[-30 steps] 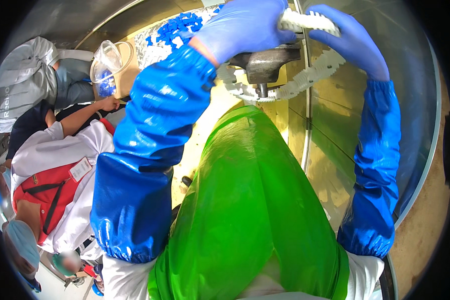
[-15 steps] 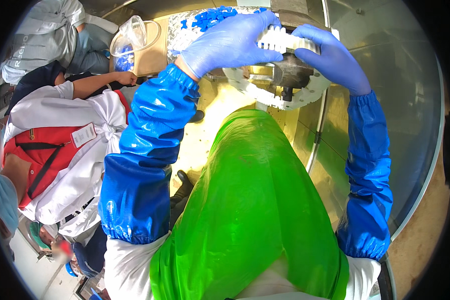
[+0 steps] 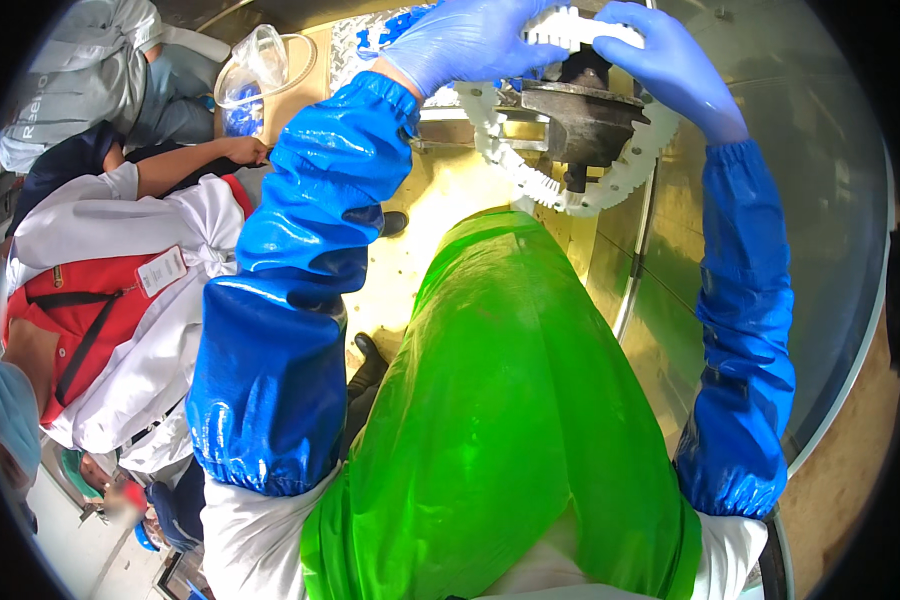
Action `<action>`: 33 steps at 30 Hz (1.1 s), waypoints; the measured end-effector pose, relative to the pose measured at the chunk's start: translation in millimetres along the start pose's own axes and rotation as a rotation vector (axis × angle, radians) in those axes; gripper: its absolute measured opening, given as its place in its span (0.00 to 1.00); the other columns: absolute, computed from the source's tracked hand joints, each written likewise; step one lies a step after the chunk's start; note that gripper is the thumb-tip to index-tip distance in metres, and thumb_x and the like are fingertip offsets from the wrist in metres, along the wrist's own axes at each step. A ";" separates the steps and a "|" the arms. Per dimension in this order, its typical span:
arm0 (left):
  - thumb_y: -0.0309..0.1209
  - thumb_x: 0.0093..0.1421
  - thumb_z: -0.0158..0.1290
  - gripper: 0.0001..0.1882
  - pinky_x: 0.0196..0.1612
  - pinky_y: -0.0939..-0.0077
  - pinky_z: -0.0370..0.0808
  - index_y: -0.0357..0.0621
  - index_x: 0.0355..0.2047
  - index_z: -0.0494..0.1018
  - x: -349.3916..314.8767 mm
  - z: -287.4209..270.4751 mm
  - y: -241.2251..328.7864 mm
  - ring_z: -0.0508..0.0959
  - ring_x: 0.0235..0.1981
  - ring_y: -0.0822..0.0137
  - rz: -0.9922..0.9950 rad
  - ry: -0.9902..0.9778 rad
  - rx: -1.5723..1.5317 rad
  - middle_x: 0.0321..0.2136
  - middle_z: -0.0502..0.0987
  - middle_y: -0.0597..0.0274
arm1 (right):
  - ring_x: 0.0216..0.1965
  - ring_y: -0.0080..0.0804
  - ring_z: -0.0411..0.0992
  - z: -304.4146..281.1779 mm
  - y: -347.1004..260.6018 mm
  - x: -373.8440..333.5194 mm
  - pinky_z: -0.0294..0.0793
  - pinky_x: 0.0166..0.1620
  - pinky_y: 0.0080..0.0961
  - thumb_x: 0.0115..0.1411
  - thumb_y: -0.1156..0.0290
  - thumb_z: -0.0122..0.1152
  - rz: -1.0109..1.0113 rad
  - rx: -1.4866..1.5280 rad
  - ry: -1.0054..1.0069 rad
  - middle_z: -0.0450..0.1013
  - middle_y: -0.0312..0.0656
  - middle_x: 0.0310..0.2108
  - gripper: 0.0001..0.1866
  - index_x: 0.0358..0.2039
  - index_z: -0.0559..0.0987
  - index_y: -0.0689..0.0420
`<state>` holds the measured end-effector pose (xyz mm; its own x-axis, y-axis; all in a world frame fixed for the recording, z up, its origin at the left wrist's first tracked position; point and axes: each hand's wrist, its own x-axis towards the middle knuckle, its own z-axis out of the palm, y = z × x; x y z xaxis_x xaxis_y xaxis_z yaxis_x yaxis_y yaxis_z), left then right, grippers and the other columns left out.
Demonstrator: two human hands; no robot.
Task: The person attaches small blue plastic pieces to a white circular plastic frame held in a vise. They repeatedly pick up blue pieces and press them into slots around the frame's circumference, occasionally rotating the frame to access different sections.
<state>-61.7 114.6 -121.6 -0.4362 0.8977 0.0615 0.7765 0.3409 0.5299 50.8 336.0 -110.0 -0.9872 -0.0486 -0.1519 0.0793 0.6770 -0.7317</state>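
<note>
My left hand [image 3: 470, 45], in a blue-violet glove, grips one end of a toothed white plastic chain section [image 3: 568, 28] at the far top edge. My right hand [image 3: 678, 68], gloved alike, pinches the other end of that section between thumb and fingers. Just below the section stands a dark metal hub [image 3: 582, 122] with a short shaft pointing toward me. Around the hub's near side hangs a curved run of white toothed chain [image 3: 532, 186]. Whether both parts join into one loop is hidden behind my hands.
Blue plastic pieces [image 3: 400, 26] lie on a patterned metal surface left of my hand. Beside it, a clear bag [image 3: 260, 58] sits by a cardboard piece. People stand close on the left, one in a red and white top [image 3: 90, 310]. A metal wall [image 3: 800, 200] curves along the right.
Both hands have moved farther away, carrying the held chain section up with them. More of the dark hub now shows beneath it. The hanging chain has shifted slightly right.
</note>
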 end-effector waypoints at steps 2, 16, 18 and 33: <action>0.44 0.62 0.60 0.34 0.59 0.55 0.74 0.37 0.63 0.69 0.6 16.2 -16.5 0.77 0.56 0.40 0.023 0.035 0.020 0.54 0.77 0.36 | 0.34 0.42 0.79 5.5 -1.2 4.1 0.77 0.41 0.37 0.58 0.62 0.65 -0.111 -0.040 0.109 0.80 0.50 0.30 0.15 0.35 0.83 0.63; 0.46 0.61 0.60 0.25 0.47 0.49 0.76 0.37 0.45 0.68 7.5 8.8 -7.3 0.80 0.44 0.37 0.037 -0.150 0.133 0.41 0.79 0.35 | 0.39 0.39 0.74 31.0 36.0 18.0 0.74 0.46 0.35 0.67 0.58 0.56 -0.130 -0.130 0.032 0.75 0.43 0.39 0.19 0.50 0.78 0.59; 0.49 0.60 0.60 0.28 0.46 0.49 0.77 0.37 0.46 0.69 9.7 10.3 -7.4 0.80 0.43 0.37 0.037 -0.151 0.172 0.40 0.79 0.35 | 0.40 0.43 0.75 33.5 35.5 17.0 0.75 0.46 0.37 0.68 0.56 0.55 -0.141 -0.235 0.027 0.76 0.45 0.40 0.20 0.52 0.77 0.58; 0.62 0.61 0.57 0.37 0.47 0.47 0.78 0.34 0.46 0.73 15.9 31.3 -23.3 0.81 0.43 0.36 0.102 -0.010 0.230 0.41 0.80 0.33 | 0.44 0.55 0.77 36.0 2.1 4.5 0.77 0.49 0.46 0.60 0.57 0.65 -0.195 -0.463 0.160 0.76 0.52 0.42 0.23 0.51 0.77 0.57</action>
<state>-72.5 129.6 -159.5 -0.3468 0.9331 0.0953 0.8997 0.3022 0.3150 51.5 310.8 -136.2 -0.9892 -0.1175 0.0879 -0.1415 0.9218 -0.3608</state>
